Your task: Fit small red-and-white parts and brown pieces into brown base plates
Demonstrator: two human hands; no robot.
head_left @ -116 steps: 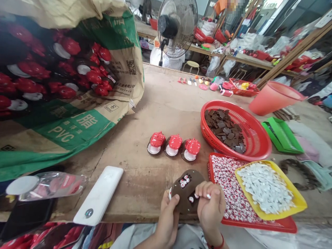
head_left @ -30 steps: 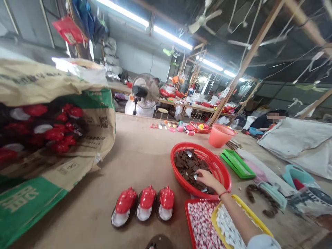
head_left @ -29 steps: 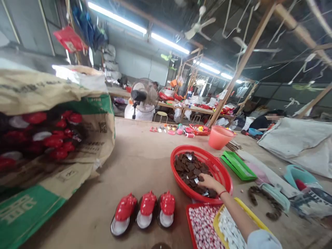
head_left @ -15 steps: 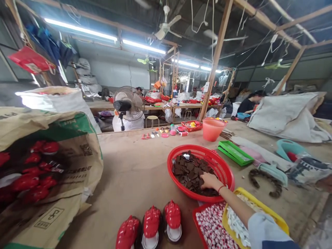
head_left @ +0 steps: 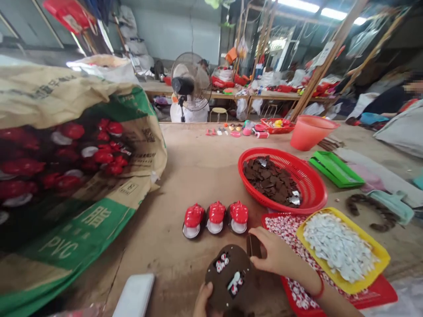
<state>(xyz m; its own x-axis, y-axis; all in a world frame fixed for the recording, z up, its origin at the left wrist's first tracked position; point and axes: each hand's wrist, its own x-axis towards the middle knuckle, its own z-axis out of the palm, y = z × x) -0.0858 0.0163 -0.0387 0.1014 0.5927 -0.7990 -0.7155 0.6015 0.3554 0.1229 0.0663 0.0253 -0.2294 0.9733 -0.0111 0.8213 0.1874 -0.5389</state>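
Head view: brown shell [head_left: 229, 275] held in left hand [head_left: 205, 299], dark chip [head_left: 254, 245] pinched by right hand [head_left: 277, 255]; three red-capped units [head_left: 216, 218] set out, red basket [head_left: 312, 187] left well filled.

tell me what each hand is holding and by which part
The left hand holds a brown oval piece at its lower edge; the right hand pinches a small dark brown chip at its edge.

A woven sack [head_left: 79, 224] sags at left; a pedestal fan [head_left: 191, 81], coral bucket [head_left: 310, 132] and green tray [head_left: 335, 169] stand beyond.
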